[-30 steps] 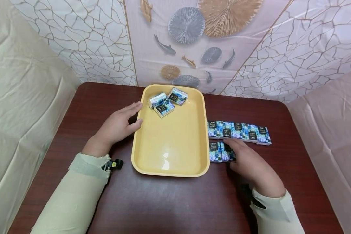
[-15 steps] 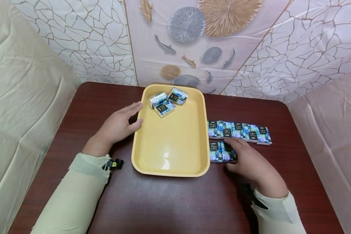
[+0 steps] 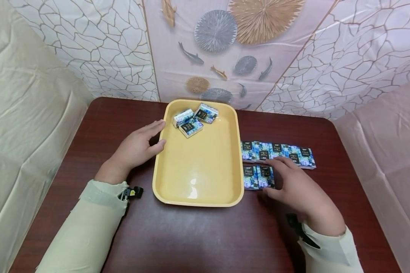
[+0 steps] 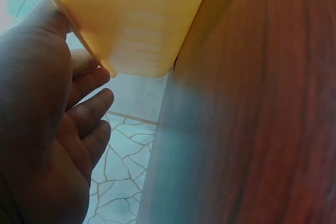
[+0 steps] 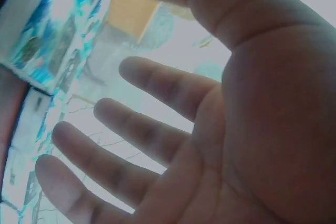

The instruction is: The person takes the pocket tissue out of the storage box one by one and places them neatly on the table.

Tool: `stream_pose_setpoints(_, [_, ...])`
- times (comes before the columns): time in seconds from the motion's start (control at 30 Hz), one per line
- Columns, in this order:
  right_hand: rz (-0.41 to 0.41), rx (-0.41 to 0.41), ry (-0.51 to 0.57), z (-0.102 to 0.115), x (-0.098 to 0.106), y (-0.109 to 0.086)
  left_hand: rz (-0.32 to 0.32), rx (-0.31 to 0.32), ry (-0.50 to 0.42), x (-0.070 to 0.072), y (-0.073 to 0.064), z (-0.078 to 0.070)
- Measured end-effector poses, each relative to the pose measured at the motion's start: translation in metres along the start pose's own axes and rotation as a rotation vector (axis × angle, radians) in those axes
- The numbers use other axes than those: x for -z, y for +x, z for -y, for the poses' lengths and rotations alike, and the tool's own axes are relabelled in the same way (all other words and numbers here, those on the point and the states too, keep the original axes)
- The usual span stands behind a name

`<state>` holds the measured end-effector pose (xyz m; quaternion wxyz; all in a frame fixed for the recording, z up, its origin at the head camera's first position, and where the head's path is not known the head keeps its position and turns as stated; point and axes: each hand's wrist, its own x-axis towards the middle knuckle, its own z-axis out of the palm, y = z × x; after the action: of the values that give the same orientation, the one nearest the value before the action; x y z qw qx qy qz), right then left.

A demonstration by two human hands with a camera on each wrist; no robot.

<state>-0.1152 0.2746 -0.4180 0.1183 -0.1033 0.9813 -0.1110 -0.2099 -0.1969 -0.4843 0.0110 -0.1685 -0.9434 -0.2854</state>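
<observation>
My left hand (image 3: 133, 149) rests with relaxed fingers at the left rim of a yellow tray (image 3: 199, 167); in the left wrist view its fingertips lie along the tray edge. Three small blue floral tissue packs (image 3: 191, 127), marked "Face", lie in the tray's far left part. My right hand (image 3: 298, 189) is spread over the table to the right, thumb and fingers apart and nothing between them. Just left of it lie two tissue packs (image 3: 265, 176) side by side. Its index fingertip overlaps the lower edge of the row behind. The right wrist view shows the spread fingers (image 5: 152, 85) beside the packs.
Behind the two packs, a row of several tissue packs (image 3: 276, 149) runs rightward from the tray's right side. A dark red-brown wooden table (image 3: 191, 235) carries everything. Patterned cloth (image 3: 222, 68) hangs along its far edge, with pale cloth at both sides.
My right hand has drawn back slightly to the right and widened, so the right one of the two near packs shows uncovered. The left hand and tray stay put; the head view shifts slightly.
</observation>
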Motion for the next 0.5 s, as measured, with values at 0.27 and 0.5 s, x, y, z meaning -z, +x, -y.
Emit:
stream_pose_setpoints(0.27, [-0.117, 0.098, 0.059, 0.012, 0.006, -0.001, -0.004, -0.008, 0.0, -0.001, 0.0, 0.002])
stream_pose_setpoints(0.5, [-0.173, 0.135, 0.072, 0.026, 0.011, 0.002, -0.01, -0.022, 0.001, 0.0, 0.0, 0.001])
